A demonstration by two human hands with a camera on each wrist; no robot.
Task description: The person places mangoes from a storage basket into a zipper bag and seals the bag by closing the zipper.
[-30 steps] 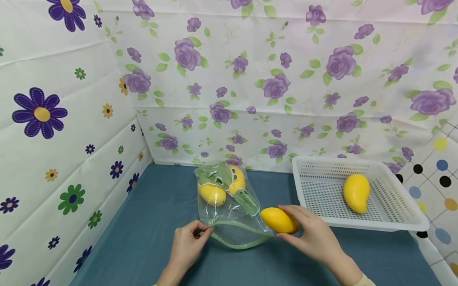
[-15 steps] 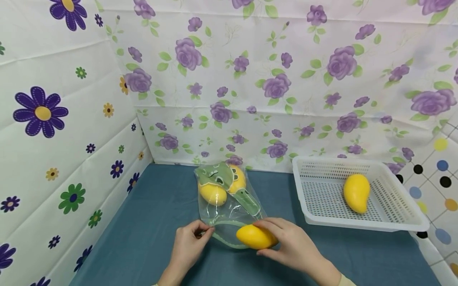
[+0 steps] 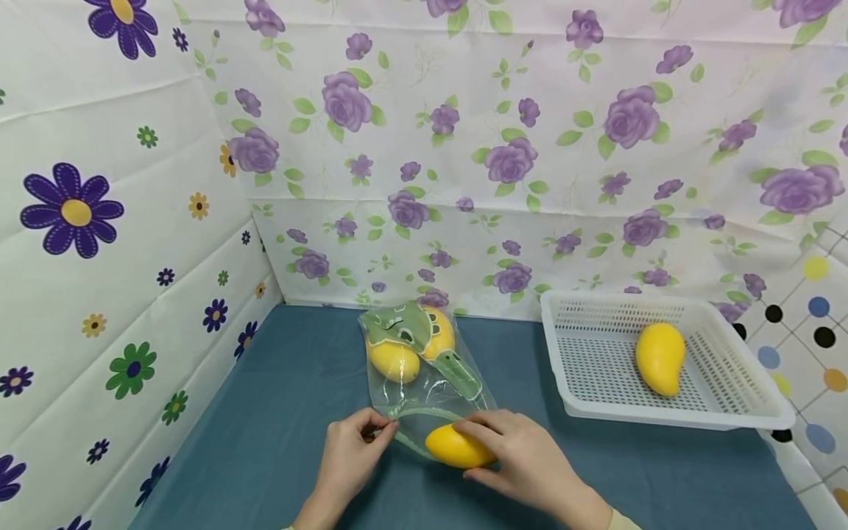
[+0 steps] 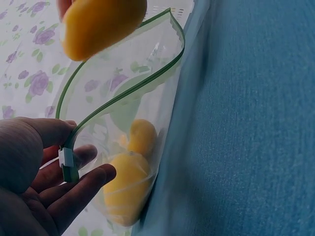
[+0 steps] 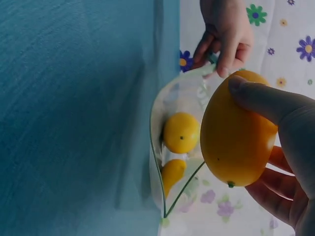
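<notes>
A clear zip bag (image 3: 458,377) with a green crocodile print lies on the blue cloth, its green-edged mouth spread towards me. Two yellow mangoes (image 3: 395,362) are inside at the far end. My left hand (image 3: 352,455) pinches the left corner of the mouth, by the white slider (image 4: 65,157). In my right hand (image 3: 526,460) a yellow mango (image 5: 238,135) is gripped between thumb and fingers. The head view shows this mango overlapping the right part of the bag mouth; the left wrist view has it just outside the green rim.
To the right stands a white perforated plastic basket (image 3: 636,414), holding one yellow mango (image 3: 660,358). Flowered sheets (image 3: 464,177) hang behind and on the left, and a dotted sheet (image 3: 818,368) borders the right side. Blue cloth (image 3: 265,442) covers the table.
My right hand has carried the mango left and towards me, from beside the bag's right corner to over its mouth. The left hand keeps its pinch on the corner.
</notes>
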